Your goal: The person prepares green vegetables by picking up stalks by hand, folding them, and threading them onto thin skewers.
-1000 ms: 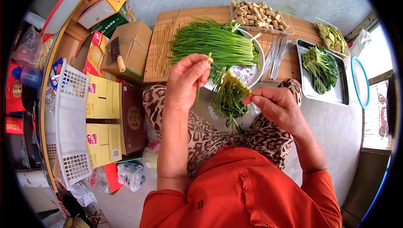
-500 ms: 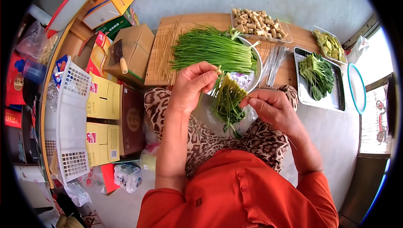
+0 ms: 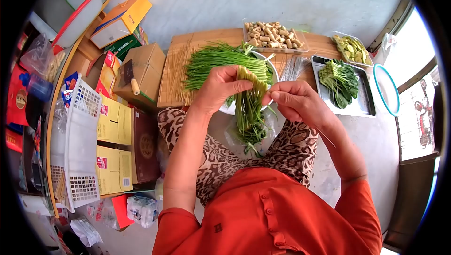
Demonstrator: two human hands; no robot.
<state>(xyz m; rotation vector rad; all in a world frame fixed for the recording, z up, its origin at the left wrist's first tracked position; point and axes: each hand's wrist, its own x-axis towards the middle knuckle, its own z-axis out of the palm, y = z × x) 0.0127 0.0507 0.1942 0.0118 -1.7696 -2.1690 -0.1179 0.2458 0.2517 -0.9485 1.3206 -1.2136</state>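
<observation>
A bunch of leafy greens [image 3: 249,109] hangs in front of me, pale stems up in a row and dark leaves drooping over my lap. My left hand [image 3: 221,88] is closed on the stem tops, thumb in front. At the right side of the stems, my right hand [image 3: 300,102] pinches a thin skewer [image 3: 327,139]; its tail sticks out below the hand, while its front end is hidden. Just behind my hands lies a pile of green chives [image 3: 221,67] on a white basin [image 3: 276,69].
A wooden board [image 3: 181,39] carries bamboo skewers [image 3: 177,74], metal skewers [image 3: 295,67] and a tub of beige rolls [image 3: 272,36]. At right are a metal tray [image 3: 366,102] of skewered greens [image 3: 340,83] and a tub of sliced vegetables [image 3: 352,50]. Left, a knife [image 3: 135,86] rests on a cardboard box [image 3: 148,69].
My left hand has moved from holding a single stem apart to gripping the top of the bunch. The greens now hang longer and straighter, and the view has shifted slightly.
</observation>
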